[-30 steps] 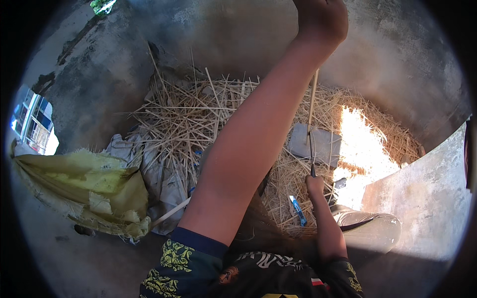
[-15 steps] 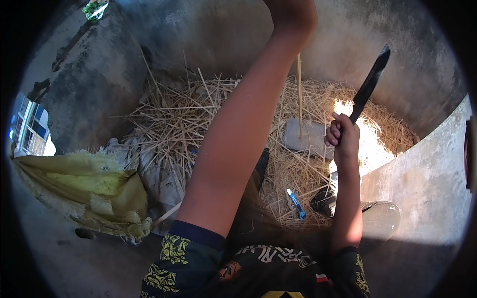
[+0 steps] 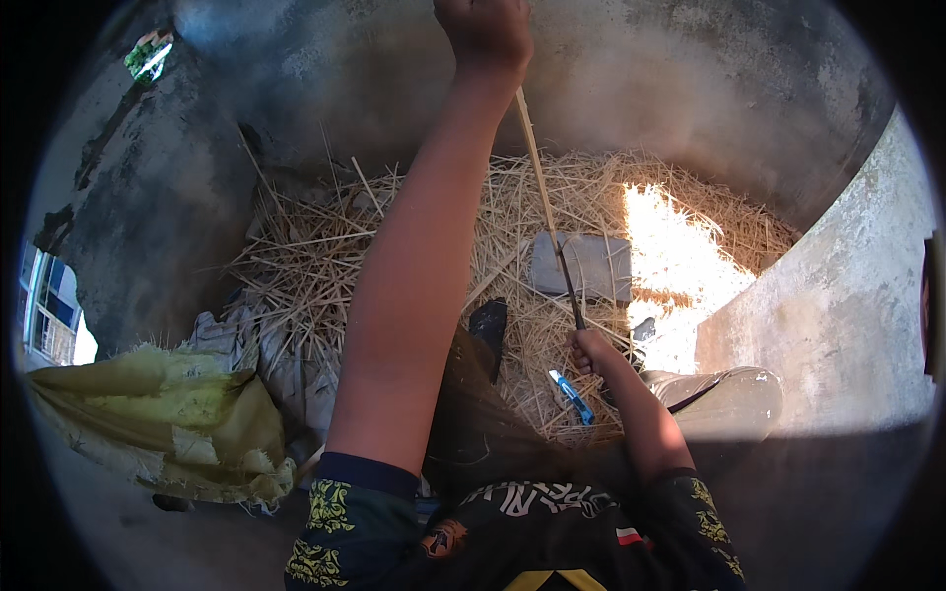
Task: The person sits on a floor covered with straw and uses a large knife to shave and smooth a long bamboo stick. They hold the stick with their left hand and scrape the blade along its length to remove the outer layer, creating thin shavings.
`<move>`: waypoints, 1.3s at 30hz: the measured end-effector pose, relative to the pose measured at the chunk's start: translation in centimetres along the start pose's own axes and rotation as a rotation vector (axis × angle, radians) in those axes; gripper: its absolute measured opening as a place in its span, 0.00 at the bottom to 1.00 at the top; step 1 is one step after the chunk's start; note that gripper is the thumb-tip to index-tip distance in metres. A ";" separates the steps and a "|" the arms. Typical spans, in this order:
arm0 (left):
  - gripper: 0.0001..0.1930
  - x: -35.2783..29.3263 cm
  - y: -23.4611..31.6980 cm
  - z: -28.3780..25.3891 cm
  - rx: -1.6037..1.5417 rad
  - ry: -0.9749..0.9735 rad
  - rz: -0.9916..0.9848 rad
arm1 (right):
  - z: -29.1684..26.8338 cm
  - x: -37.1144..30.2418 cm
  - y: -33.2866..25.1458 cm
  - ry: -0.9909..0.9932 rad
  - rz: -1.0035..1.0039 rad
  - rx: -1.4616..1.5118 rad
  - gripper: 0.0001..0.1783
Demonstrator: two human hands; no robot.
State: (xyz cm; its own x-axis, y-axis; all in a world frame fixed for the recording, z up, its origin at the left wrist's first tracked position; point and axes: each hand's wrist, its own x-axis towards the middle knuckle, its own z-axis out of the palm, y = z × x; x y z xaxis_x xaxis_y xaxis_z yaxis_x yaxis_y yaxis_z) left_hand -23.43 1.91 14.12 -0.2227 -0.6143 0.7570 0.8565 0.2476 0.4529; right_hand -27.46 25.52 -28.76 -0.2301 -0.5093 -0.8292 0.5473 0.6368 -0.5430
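My left hand (image 3: 490, 34), raised at the top edge, is closed in a fist around the upper end of a long thin pale strip (image 3: 537, 167), bamboo by its look. The grip itself is partly hidden behind the wrist. Slanting down, the strip ends over a grey block (image 3: 603, 266) that lies in the shavings. Lower right, my right hand (image 3: 593, 352) is wrapped round the handle of a dark-bladed knife (image 3: 570, 288). Its blade points up and away, with the tip at the strip's lower end; whether they touch I cannot tell.
Cut strips and shavings (image 3: 305, 266) cover the ground inside a curved concrete wall (image 3: 631, 79). A blue box cutter (image 3: 572, 397) lies near my right forearm. At the left hangs a frayed yellow-green cloth (image 3: 148, 414). Bright sunlight falls right of the block.
My right hand has come down and left, bringing the knife from up in the air to the strip's lower end. The strip now slants, its top further left with my left hand.
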 end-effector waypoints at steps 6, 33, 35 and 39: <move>0.27 -0.4 0.7 0.3 0.030 0.008 -0.004 | 1.3 -5.7 -6.0 -0.290 -0.132 0.360 0.20; 0.28 -1.5 2.9 -2.1 0.039 0.062 -0.015 | 2.0 -3.4 -5.8 0.360 -0.421 0.040 0.17; 0.28 -1.0 2.0 -1.4 0.016 0.041 -0.009 | 0.8 -6.5 -10.5 0.717 -0.921 -0.177 0.17; 0.28 -1.0 0.9 -0.9 0.037 0.002 0.025 | 5.8 -16.7 -15.8 0.412 -1.309 0.306 0.19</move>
State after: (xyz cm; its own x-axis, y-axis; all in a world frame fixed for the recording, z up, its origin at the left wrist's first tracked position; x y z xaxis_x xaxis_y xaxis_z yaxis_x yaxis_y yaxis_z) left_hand -22.02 2.07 13.41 -0.2005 -0.6088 0.7676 0.8440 0.2905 0.4509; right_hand -27.57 20.61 -5.56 -0.8893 -0.3891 0.2404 -0.1054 -0.3370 -0.9356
